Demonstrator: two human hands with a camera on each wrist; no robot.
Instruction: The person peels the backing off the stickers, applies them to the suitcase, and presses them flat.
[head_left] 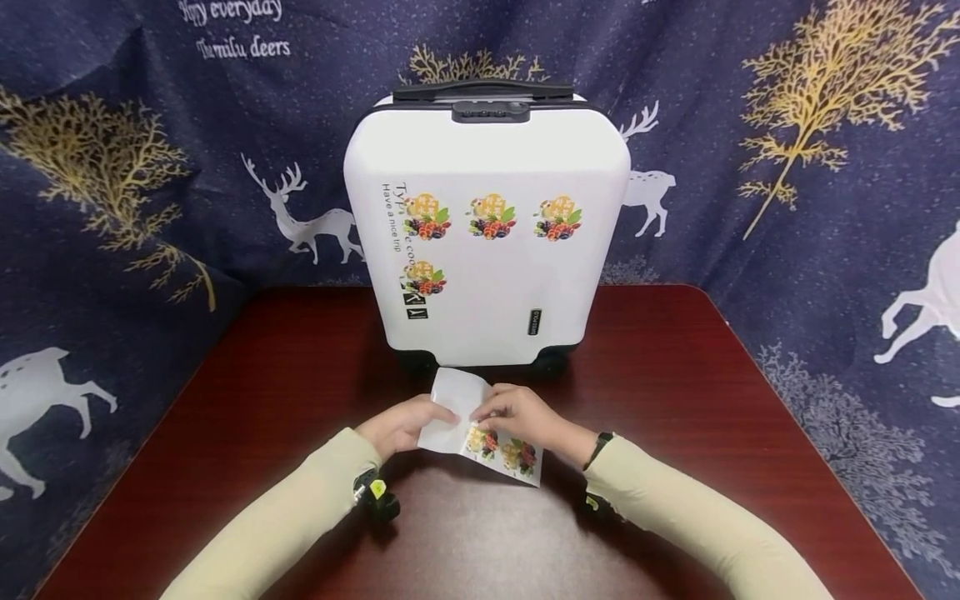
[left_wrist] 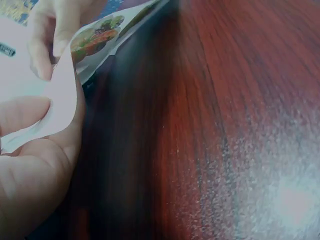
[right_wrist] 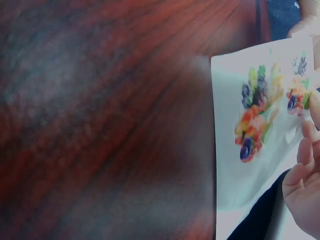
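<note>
In the head view a white sheet of fruit stickers is held above the table, just in front of the suitcase. My left hand grips its left part, thumb on top and fingers underneath. The sheet bends upward between the hands in the left wrist view. My right hand has thumb and fingertips pinched at the edge of a fruit sticker on the sheet. Another fruit sticker shows fully in the right wrist view. The white suitcase stands upright, with several fruit stickers on its front.
The dark red wooden table extends around the hands. Black wheels carry the suitcase, and a black handle tops it. A blue cloth with deer and trees hangs behind and at both sides.
</note>
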